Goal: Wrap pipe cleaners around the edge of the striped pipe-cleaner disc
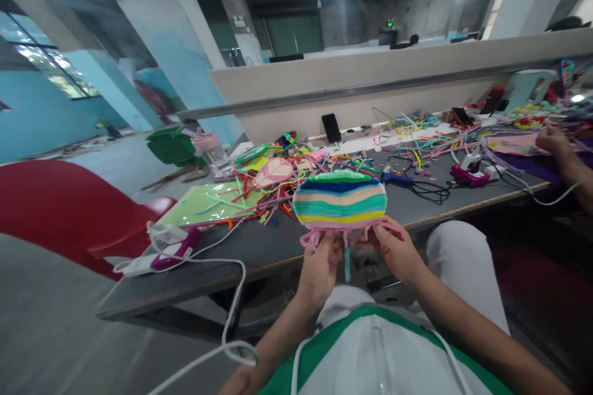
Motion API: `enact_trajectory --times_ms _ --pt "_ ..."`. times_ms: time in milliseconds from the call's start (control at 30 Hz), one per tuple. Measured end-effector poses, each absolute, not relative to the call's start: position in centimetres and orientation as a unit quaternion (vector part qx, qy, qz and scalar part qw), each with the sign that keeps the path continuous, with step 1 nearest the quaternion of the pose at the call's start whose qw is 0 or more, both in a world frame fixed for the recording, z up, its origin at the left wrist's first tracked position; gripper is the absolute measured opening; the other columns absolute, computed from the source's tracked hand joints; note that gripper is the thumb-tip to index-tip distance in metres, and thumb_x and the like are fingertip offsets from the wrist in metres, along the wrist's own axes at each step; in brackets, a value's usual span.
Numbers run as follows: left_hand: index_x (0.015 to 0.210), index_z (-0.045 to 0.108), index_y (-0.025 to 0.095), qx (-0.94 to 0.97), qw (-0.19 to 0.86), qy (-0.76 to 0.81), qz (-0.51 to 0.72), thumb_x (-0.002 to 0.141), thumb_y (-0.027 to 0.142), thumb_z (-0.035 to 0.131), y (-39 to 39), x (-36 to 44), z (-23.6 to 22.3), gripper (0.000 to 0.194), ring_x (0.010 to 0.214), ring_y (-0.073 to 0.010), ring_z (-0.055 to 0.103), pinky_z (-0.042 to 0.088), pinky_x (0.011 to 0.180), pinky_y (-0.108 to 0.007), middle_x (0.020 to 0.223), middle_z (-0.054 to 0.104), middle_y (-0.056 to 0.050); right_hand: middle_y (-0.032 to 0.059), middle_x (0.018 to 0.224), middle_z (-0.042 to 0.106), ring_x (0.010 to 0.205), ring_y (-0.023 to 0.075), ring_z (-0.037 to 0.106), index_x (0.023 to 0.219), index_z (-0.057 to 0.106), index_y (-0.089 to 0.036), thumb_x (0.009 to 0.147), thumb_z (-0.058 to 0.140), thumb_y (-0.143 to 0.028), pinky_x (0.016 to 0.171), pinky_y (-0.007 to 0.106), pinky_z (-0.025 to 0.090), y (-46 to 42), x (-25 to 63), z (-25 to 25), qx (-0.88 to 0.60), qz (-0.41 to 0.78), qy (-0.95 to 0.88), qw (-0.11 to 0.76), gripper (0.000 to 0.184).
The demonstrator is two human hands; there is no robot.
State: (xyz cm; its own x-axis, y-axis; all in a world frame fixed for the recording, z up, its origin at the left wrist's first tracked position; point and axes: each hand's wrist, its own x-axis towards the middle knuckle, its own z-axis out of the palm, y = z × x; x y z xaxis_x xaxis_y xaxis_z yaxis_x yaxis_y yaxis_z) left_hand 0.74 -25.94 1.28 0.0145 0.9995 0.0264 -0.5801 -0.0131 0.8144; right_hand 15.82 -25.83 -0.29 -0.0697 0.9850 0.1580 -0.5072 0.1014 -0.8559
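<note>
Above my lap, at the table's front edge, I hold up an oval piece of pipe-cleaner craft (340, 202) striped in green, blue, peach, teal, yellow and pink. Pink pipe cleaner loops along its lower edge, and a short teal stem (347, 264) hangs down from the middle. My left hand (319, 264) pinches the lower left of the edge. At the lower right, my right hand (395, 248) is closed on the pink edge too. Some fingertips of both hands are hidden behind the piece.
Loose pipe cleaners and a pink round piece (273, 171) litter the grey table (264, 247). A blue glue gun (397, 179) and purple power strips (176, 248) with trailing cords lie there. A phone (331, 128) leans behind. Another person's hand (553, 141) is at right; a red chair (60, 216) at left.
</note>
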Motion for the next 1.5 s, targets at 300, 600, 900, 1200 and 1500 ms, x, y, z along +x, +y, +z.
enact_trajectory --times_ms 300,600,900,1200,1500 --pt "0.084 0.062 0.023 0.331 0.662 0.304 0.600 0.070 0.026 0.070 -27.2 1.9 -0.3 0.016 0.064 -0.0145 0.059 0.047 0.056 -0.026 0.079 0.065 -0.001 0.0015 0.078 0.067 0.068 0.0170 0.061 0.084 0.066 -0.023 0.076 0.065 -0.042 0.061 0.030 0.053 -26.1 15.1 -2.3 -0.318 0.604 -0.404 0.609 0.021" --pt "0.087 0.056 0.018 0.319 0.644 0.345 0.604 0.069 0.032 0.073 -27.0 1.6 -1.9 0.028 0.050 -0.0077 0.049 0.041 0.053 -0.021 0.065 0.060 0.002 0.0003 0.073 0.063 0.068 0.0154 0.058 0.077 0.064 -0.021 0.078 0.062 -0.041 0.067 0.029 0.049 -26.7 14.2 -2.5 -0.318 0.603 -0.431 0.592 0.019" --pt "0.077 0.052 0.019 0.363 0.602 0.322 0.635 0.078 0.029 0.065 -27.2 1.5 -2.3 0.017 0.050 -0.0070 0.046 0.041 0.052 -0.022 0.060 0.050 0.005 -0.0007 0.069 0.059 0.064 0.0159 0.055 0.079 0.061 -0.023 0.073 0.067 -0.041 0.063 0.029 0.049 -26.9 14.1 -3.1 -0.341 0.603 -0.403 0.598 0.021" --pt "0.083 0.052 0.021 0.374 0.619 0.327 0.608 0.077 0.033 0.066 -27.6 1.8 -2.9 0.020 0.048 -0.0069 0.041 0.039 0.051 -0.022 0.057 0.045 0.007 -0.0013 0.062 0.056 0.056 0.0141 0.049 0.074 0.061 -0.023 0.077 0.062 -0.037 0.058 0.027 0.044 -27.2 13.8 -2.9 -0.345 0.557 -0.405 0.637 0.015" --pt "0.075 0.050 0.019 0.371 0.600 0.315 0.635 0.079 0.029 0.065 -27.2 1.3 -2.3 0.018 0.049 -0.0061 0.042 0.040 0.052 -0.022 0.058 0.048 0.006 0.0001 0.073 0.062 0.064 0.0135 0.056 0.085 0.064 -0.021 0.075 0.065 -0.025 0.064 0.027 0.045 -26.8 14.7 -2.6 -0.275 0.633 -0.403 0.601 0.011"
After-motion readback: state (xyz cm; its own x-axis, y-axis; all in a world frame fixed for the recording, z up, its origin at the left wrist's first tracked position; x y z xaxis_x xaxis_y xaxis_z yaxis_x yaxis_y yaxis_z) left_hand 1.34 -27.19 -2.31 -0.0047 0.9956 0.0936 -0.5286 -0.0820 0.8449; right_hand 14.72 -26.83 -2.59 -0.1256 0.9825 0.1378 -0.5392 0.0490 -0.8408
